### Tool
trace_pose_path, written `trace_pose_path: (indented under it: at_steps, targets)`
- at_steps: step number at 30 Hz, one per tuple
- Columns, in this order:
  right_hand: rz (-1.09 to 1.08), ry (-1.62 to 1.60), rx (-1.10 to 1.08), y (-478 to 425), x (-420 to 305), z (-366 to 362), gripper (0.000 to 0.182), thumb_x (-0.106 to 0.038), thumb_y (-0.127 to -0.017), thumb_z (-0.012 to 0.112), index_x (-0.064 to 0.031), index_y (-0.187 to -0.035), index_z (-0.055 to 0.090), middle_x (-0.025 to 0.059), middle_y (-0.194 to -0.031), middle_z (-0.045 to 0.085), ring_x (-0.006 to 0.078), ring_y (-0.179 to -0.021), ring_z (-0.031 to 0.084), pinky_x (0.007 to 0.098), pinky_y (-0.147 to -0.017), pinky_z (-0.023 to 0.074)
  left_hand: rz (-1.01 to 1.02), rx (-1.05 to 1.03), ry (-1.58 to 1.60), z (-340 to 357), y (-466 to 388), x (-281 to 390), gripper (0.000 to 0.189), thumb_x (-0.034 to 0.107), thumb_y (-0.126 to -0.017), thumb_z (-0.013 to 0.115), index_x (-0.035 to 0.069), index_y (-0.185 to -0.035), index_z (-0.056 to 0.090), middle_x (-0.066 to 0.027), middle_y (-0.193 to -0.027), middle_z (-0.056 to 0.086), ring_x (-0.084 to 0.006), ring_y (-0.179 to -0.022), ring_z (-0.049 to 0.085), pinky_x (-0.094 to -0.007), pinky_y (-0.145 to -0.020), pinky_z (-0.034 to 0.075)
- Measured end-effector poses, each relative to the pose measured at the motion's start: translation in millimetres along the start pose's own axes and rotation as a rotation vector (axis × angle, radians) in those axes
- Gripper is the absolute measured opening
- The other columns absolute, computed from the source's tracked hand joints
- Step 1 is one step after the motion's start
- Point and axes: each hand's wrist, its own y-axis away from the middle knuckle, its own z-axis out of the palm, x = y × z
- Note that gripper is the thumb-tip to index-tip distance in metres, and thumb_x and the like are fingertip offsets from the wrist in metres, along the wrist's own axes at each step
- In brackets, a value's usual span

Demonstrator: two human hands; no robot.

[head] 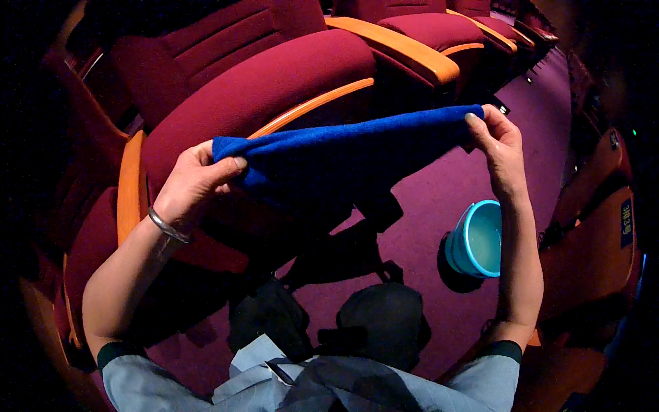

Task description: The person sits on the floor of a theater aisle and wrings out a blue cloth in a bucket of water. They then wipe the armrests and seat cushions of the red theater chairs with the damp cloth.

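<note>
A blue cloth [355, 149] hangs stretched between my two hands, in front of a red upholstered theatre seat [267, 77]. My left hand [203, 170] pinches its left upper corner between thumb and fingers; a metal bangle is on that wrist. At the right upper corner, my right hand [494, 131] grips the cloth the same way, a little higher in the view. The cloth's lower part falls into dark shadow. Below my right hand, partly behind the forearm, a turquoise bucket [458, 247] with pale liquid in it stands on the floor.
Wooden armrests [131, 185] flank the seat, one at its left and another [406, 49] at its right. More red seats [437, 31] continue towards the upper right. Seat backs [592, 257] of another row line the right side. Purple carpet [427, 185] runs between the rows.
</note>
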Motion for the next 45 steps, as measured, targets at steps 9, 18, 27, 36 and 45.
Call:
trace_pose_path:
  at_steps: [9, 18, 27, 36, 45]
  targets:
    - [-0.212, 0.08, 0.243, 1.2, 2.1, 10.2, 0.023, -0.022, -0.096, 0.066, -0.0066, -0.08, 0.059, -0.0069, -0.075, 0.051, 0.0047, -0.072, 0.048, 0.0207, -0.065, 0.0394, 0.29, 0.166, -0.201, -5.7, -1.9, 3.5, 0.013, 0.014, -0.091, 0.068, 0.003, -0.098, 0.066, 0.0029, -0.082, 0.06, -0.0066, -0.078, 0.057, -0.0211, -0.072, 0.046]
    - [-0.154, -0.412, 0.076, -41.4, -21.7, -32.8, 0.058, -0.052, -0.094, 0.058, -0.0056, -0.128, 0.051, 0.0077, -0.123, 0.058, 0.0183, -0.11, 0.056, 0.0317, -0.093, 0.0473, 0.362, -0.111, 0.335, 10.9, -23.4, 69.5, 0.044, 0.045, -0.101, 0.043, 0.007, -0.115, 0.061, -0.0044, -0.105, 0.068, -0.0143, -0.1, 0.061, -0.0327, -0.092, 0.046]
    - [0.753, -0.21, -0.253, 118.9, 92.1, 11.1, 0.044, -0.033, -0.083, 0.076, -0.0031, -0.114, 0.065, 0.0036, -0.105, 0.068, 0.016, -0.093, 0.062, 0.0339, -0.087, 0.0486, -0.264, -0.386, 0.277, 92.9, 8.2, -96.4, 0.022, 0.016, -0.093, 0.064, 0.003, -0.11, 0.068, -0.0022, -0.1, 0.07, -0.0099, -0.089, 0.063, -0.0276, -0.084, 0.05]
    - [0.617, -0.007, -0.204, 115.1, 94.8, -4.3, 0.031, -0.009, -0.087, 0.07, -0.0022, -0.115, 0.062, -0.002, -0.084, 0.064, 0.0062, -0.074, 0.055, 0.0241, -0.067, 0.0458, -0.28, -0.064, 0.093, 82.0, -3.9, -128.1, 0.026, 0.008, -0.091, 0.063, 0.004, -0.117, 0.057, -0.001, -0.079, 0.064, -0.0069, -0.064, 0.056, -0.0221, -0.055, 0.046]
    - [0.038, 0.322, -0.485, 114.5, 107.5, 16.5, 0.06, -0.02, -0.076, 0.082, -0.0096, -0.129, 0.057, 0.0133, -0.104, 0.06, 0.027, -0.095, 0.061, 0.0393, -0.083, 0.0511, 0.301, -0.391, -0.848, 85.6, 4.6, -107.3, 0.073, 0.016, -0.073, 0.08, 0.02, -0.138, 0.048, -0.0173, -0.12, 0.046, -0.0331, -0.109, 0.058, -0.0371, -0.094, 0.05]
